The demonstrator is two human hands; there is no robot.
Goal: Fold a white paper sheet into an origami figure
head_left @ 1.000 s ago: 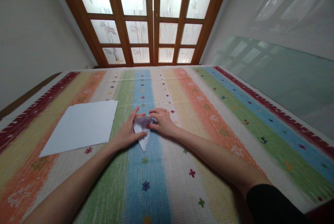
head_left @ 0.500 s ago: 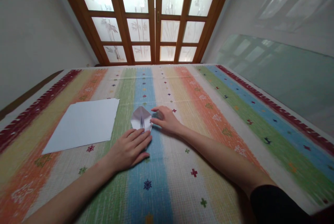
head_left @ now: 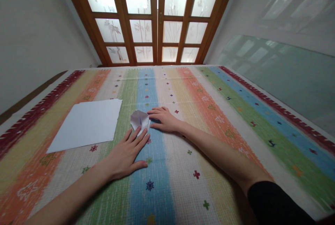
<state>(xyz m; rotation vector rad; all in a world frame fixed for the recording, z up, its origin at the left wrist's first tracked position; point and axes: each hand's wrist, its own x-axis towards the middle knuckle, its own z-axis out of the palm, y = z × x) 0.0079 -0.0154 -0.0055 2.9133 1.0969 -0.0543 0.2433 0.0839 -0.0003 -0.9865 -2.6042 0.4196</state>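
A small folded piece of white paper (head_left: 138, 117) lies on the striped cloth, over the blue stripe, with a crease or slit down its middle. My left hand (head_left: 126, 155) rests with fingers spread and their tips pressing on the paper's near end, thumb apart on the cloth. At the paper's right edge, my right hand (head_left: 165, 119) has its fingers stretched out and touching that edge, the thumb a little apart below them. The left fingers cover the near part of the paper.
Flat white sheets of paper (head_left: 86, 123) lie to the left of my hands. A striped tablecloth (head_left: 183, 183) covers the table. Beyond its far edge stand wooden doors with glass panes (head_left: 171, 31). A pale glass panel (head_left: 282, 74) is on the right wall.
My left fingers have spread out and sit further up the folded paper. My right fingers have straightened from a curled shape against its right edge. The paper's top looks lower.
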